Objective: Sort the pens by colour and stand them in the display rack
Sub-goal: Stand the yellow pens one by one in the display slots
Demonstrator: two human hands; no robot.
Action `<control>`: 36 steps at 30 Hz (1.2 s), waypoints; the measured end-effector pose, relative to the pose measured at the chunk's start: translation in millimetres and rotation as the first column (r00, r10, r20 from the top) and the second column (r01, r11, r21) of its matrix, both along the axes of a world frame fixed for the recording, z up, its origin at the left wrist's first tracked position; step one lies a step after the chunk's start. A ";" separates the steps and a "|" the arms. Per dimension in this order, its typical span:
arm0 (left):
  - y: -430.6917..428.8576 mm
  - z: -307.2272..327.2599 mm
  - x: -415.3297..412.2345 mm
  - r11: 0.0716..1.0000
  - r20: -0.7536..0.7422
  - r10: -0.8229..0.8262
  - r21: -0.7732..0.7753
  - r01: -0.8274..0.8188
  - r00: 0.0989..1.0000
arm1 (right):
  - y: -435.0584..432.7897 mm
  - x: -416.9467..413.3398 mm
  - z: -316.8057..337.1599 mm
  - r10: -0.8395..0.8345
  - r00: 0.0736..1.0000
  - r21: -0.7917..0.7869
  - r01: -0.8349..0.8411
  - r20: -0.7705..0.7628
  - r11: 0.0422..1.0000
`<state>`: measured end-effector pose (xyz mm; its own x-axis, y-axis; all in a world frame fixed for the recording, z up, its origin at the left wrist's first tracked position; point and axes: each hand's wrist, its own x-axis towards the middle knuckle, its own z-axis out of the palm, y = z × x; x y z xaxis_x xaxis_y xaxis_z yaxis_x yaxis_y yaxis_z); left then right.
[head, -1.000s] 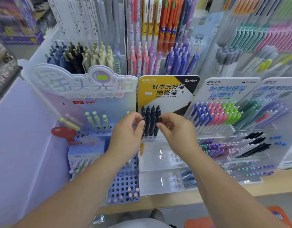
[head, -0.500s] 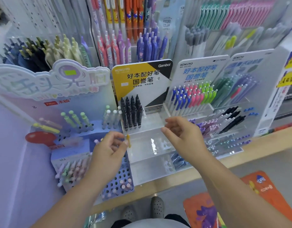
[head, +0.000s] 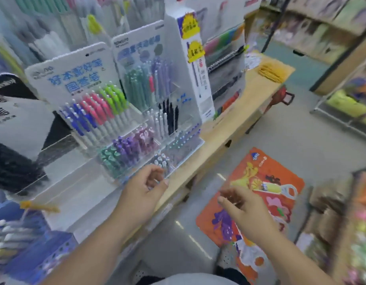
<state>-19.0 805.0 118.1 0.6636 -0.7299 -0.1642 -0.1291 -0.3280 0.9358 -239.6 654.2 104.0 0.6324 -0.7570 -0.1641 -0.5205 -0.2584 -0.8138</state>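
Both hands have left the black pens (head: 11, 167); the view has swung right. The left hand (head: 145, 192) curls near the display rack (head: 190, 149), its contents unclear in the blur; the right hand (head: 246, 210) is relaxed and empty. The coloured pens (head: 95, 109) stand racked, so the next batch is likely being sought.

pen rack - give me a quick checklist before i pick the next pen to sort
1. Right hand free: ok. Its fingers are relaxed over the floor and hold nothing.
2. Left hand free: cannot tell. Its fingers are curled near the clear rack, and the view is blurred.
3. Top row sorted: ok. Blue pens, pink pens and green pens stand in separate groups.
4. Colours unmixed further right: not ok. One red pen stands beside grey-green pens.
5. Picture sharp enough to choose a slot: not ok, because of motion blur.
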 end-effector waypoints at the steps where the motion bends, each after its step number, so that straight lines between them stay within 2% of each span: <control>1: -25.9 -1.6 -10.8 0.999 0.004 -0.033 0.002 0.033 0.999 | -12.6 -22.7 -6.1 -0.047 0.999 0.015 0.047 -0.002 0.999; 7: -173.6 -18.0 -92.7 0.957 0.113 -0.271 0.135 0.255 0.956 | -117.1 -148.4 -52.2 -0.177 0.982 0.124 0.184 -0.069 0.975; 10: -223.5 -28.5 -129.1 0.930 0.088 -0.329 0.202 0.307 0.940 | -182.2 -185.9 -52.7 -0.228 0.972 0.140 0.234 -0.059 0.962; 18: -327.1 -56.4 -165.2 0.856 0.053 -0.389 0.391 0.339 0.920 | -364.1 -197.7 -16.3 -0.302 0.952 0.096 0.297 0.046 0.950; 21: -387.3 -68.2 -163.8 0.826 -0.031 -0.391 0.429 0.365 0.920 | -423.4 -196.0 -16.6 -0.315 0.947 0.113 0.306 0.069 0.945; 26: -525.4 -91.9 -156.4 0.799 -0.040 -0.444 0.435 0.416 0.895 | -511.9 -211.8 -46.3 -0.388 0.921 0.143 0.390 -0.041 0.910; 29: -643.5 -95.2 -140.9 0.761 -0.043 -0.527 0.420 0.494 0.849 | -567.5 -218.5 -60.5 -0.455 0.880 0.171 0.473 -0.134 0.864; 33: -796.1 -64.6 -120.0 0.758 -0.008 -0.577 0.365 0.540 0.816 | -646.5 -214.8 -55.3 -0.493 0.840 0.203 0.535 -0.225 0.820; 36: -888.5 -44.9 -104.0 0.789 -0.014 -0.560 0.294 0.539 0.828 | -709.2 -200.6 -49.4 -0.520 0.823 0.215 0.563 -0.229 0.798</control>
<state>-122.9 -83.5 73.1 0.1815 -0.9065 -0.3811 -0.4277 -0.4218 0.7995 -440.2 -55.0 54.7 0.0824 -0.8824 -0.4632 -0.6314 0.3134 -0.7093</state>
